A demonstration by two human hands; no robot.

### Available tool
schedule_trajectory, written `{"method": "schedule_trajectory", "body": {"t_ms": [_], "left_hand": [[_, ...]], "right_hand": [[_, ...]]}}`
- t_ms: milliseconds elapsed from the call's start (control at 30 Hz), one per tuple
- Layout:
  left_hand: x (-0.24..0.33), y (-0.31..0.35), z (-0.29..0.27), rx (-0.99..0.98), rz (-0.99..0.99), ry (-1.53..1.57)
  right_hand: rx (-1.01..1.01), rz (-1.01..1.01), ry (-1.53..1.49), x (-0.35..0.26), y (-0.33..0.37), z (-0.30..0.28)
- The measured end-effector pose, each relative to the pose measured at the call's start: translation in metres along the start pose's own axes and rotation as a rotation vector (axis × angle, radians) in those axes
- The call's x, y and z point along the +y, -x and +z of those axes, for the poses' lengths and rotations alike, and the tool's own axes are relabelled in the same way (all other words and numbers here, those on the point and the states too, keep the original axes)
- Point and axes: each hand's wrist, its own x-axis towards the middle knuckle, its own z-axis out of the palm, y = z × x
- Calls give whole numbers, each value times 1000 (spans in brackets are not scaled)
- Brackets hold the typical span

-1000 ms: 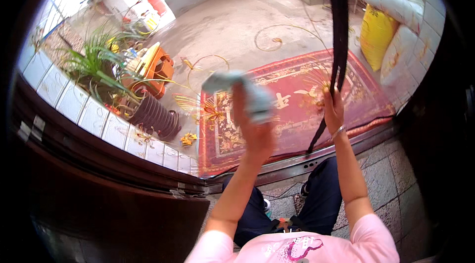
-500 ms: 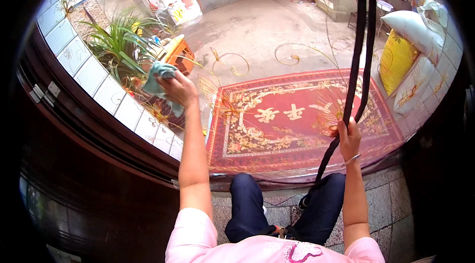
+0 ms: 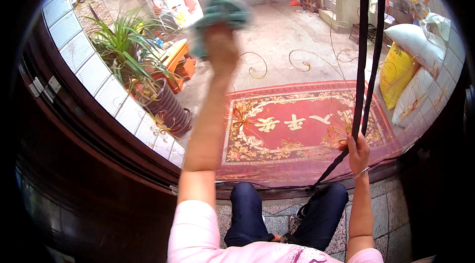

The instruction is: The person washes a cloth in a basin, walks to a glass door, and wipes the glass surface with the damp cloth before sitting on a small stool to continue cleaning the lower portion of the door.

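Observation:
A sheer mesh door curtain (image 3: pixel 316 57) with gold swirls and butterflies hangs in the doorway in front of me. My left hand (image 3: pixel 222 50), smeared by motion, is raised with a crumpled green cloth (image 3: pixel 220 13) in its grasp, near the mesh; whether the cloth touches it I cannot tell. Lower on the right, my right hand (image 3: pixel 359 151) is closed around the black edge strips (image 3: pixel 362 40) of the curtain. Above this hand the two strips run upward side by side; below it they slant down to the left toward the sill.
Beyond the mesh lies a red patterned mat (image 3: pixel 292 139). A potted plant (image 3: pixel 118 45) and orange furniture (image 3: pixel 180 65) stand on the left. White sacks (image 3: pixel 413 40) and a yellow sack (image 3: pixel 396 75) are piled right. A dark door frame (image 3: pixel 99 134) borders the left; a person (image 3: pixel 419 6) is far right.
My left hand has swept the green cloth up and to the right, away from the plant. My right hand still grips the black strips, slightly lower and further right in view.

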Motion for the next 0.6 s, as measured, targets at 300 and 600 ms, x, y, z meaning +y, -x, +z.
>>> {"method": "schedule_trajectory", "body": {"t_ms": [300, 600], "left_hand": [[-137, 46, -98, 77, -742, -253], [55, 156, -63, -415, 161, 227]], "right_hand": [[48, 193, -203, 16, 5, 21], [24, 217, -99, 71, 5, -7]]}}
